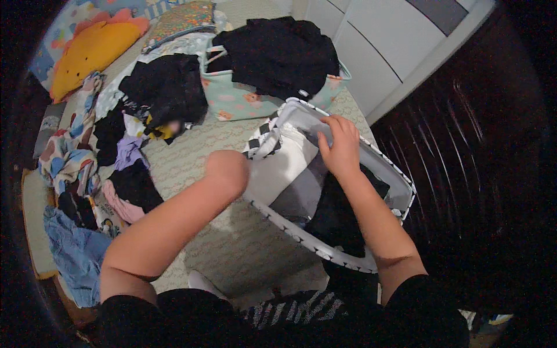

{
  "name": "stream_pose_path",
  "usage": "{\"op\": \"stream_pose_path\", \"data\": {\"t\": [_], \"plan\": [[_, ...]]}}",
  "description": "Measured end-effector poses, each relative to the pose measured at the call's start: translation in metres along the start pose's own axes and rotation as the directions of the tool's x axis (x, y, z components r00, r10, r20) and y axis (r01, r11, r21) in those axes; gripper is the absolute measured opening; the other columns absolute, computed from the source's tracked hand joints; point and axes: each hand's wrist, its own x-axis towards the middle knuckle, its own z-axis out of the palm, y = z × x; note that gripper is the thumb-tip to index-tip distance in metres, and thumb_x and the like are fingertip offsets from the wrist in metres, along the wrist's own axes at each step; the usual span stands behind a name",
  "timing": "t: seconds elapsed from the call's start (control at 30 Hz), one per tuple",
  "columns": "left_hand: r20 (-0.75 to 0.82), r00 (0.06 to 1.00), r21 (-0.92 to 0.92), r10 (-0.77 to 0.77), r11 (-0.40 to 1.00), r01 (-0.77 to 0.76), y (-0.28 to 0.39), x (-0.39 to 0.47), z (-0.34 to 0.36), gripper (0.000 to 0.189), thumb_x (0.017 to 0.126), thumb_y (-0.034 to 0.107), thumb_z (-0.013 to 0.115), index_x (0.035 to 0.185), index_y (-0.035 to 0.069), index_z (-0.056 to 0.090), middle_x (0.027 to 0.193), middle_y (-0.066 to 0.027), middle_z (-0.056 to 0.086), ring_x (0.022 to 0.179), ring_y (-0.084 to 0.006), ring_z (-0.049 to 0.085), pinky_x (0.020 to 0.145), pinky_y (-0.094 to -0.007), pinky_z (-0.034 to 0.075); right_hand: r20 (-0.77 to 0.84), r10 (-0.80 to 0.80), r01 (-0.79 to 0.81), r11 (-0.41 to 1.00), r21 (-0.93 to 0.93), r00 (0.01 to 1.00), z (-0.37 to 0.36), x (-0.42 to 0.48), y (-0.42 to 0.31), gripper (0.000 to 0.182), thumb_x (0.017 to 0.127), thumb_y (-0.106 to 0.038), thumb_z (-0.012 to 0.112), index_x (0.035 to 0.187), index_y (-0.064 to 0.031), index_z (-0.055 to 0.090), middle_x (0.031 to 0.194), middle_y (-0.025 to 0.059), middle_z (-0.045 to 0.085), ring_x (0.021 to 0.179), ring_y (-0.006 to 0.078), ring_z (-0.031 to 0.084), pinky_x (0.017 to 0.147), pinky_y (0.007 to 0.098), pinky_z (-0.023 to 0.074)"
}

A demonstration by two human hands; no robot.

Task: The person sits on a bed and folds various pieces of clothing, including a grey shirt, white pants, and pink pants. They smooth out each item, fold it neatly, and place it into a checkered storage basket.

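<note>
A fabric storage basket (313,250) with a black-and-white patterned rim lies in front of me, with white and grey cloth (300,174) and a black garment (339,217) inside. My right hand (341,143) is over its far part, fingers spread and slightly bent, with nothing seen between thumb and fingers. My left hand (228,172) is at the basket's left side, near the checkered handle (265,141); it is blurred and its fingers are hidden, so its hold cannot be told. Beyond stands a mint-green patterned fabric basket (243,102), heaped with black clothing (283,52).
Black clothes (167,87), a lilac cloth (129,152), a pink cloth (122,202) and blue denim (76,252) lie along the bed's left side. A yellow cushion (93,54) and a patterned pillow (180,21) are behind. White cabinet doors (370,56) stand at the far right.
</note>
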Motion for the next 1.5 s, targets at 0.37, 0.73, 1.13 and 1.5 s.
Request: {"op": "stream_pose_path", "data": {"t": [0.37, 0.73, 1.13, 1.5], "plan": [[-0.484, 0.809, -0.183, -0.333, 0.943, 0.278, 0.057, 0.118, 0.058, 0.025, 0.088, 0.016, 0.051, 0.101, 0.002, 0.067, 0.103, -0.0122, 0.061, 0.097, -0.0264, 0.061, 0.069, -0.0425, 0.053, -0.014, 0.193, -0.175, 0.853, -0.491, 0.981, -0.079, -0.052, 0.006, 0.069, 0.076, -0.027, 0.071, 0.136, -0.0081, 0.043, 0.144, 0.0201, 0.035, 0.135, 0.0381, 0.03, 0.108, 0.0518, 0.0242], [-0.384, 0.91, -0.603, -0.154, 0.789, -0.121, 0.007, 0.106, 0.054, 0.019, 0.081, 0.009, 0.053, 0.09, 0.003, 0.068, 0.095, -0.0211, 0.067, 0.09, -0.0364, 0.065, 0.078, -0.046, 0.052, -0.109, 0.597, -0.521, 0.578, -0.628, 0.795, -0.117, -0.199, 0.1, 0.078, 0.08, -0.029, 0.071, 0.143, -0.0067, 0.031, 0.145, 0.0238, 0.033, 0.134, 0.0379, 0.034, 0.107, 0.0549, 0.0252], [-0.461, 0.878, -0.316, -0.133, 0.948, -0.022, 0.016, 0.093, 0.051, 0.019, 0.083, 0.015, 0.052, 0.085, 0.004, 0.067, 0.083, -0.017, 0.069, 0.077, -0.0338, 0.068, 0.068, -0.0452, 0.055, 0.263, -0.527, 0.586, 0.763, -0.273, 0.808, 0.052, 0.056, -0.06, 0.046, 0.081, -0.018, 0.067, 0.125, -0.0121, 0.055, 0.133, 0.0081, 0.052, 0.127, 0.0274, 0.046, 0.108, 0.0477, 0.0283], [-0.467, 0.879, -0.296, -0.101, 0.954, -0.048, 0.0, 0.079, 0.079, 0.021, 0.08, 0.015, 0.053, 0.081, 0.003, 0.07, 0.078, -0.0185, 0.068, 0.074, -0.0335, 0.068, 0.065, -0.0432, 0.055, 0.402, -0.616, 0.704, 0.701, -0.114, 0.678, 0.091, 0.095, -0.034, 0.037, 0.079, -0.043, 0.065, 0.087, -0.0069, 0.063, 0.089, 0.0095, 0.062, 0.096, 0.0295, 0.058, 0.098, 0.0436, 0.0392]]}}
